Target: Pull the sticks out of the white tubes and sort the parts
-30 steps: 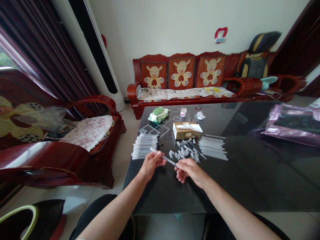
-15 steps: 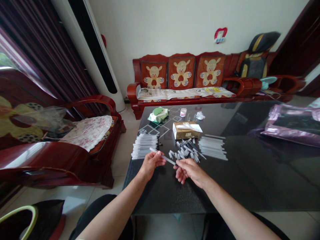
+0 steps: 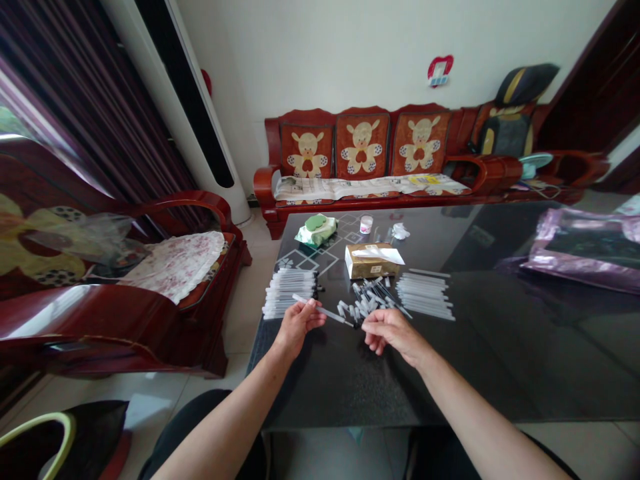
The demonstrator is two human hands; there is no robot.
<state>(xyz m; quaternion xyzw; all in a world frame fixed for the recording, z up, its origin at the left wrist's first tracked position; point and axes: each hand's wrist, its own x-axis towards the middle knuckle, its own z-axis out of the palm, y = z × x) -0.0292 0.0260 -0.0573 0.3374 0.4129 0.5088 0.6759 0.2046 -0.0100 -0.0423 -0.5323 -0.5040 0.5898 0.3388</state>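
Left grip (image 3: 299,324): pinched the pen (image 3: 333,315) near its middle.
Right grip (image 3: 393,335): curled near the pen's black tip (image 3: 356,325); couldn't tell if it pinched anything.
Pen: looked light, stiff, maybe slippery; the middle seemed best to hold.
Small parts (image 3: 367,302): lay just past the right grip.

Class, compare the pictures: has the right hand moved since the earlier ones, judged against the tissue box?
Yes, rightward. The right hand had its fingertips in line with the left end of the tissue box; now they are right of it.
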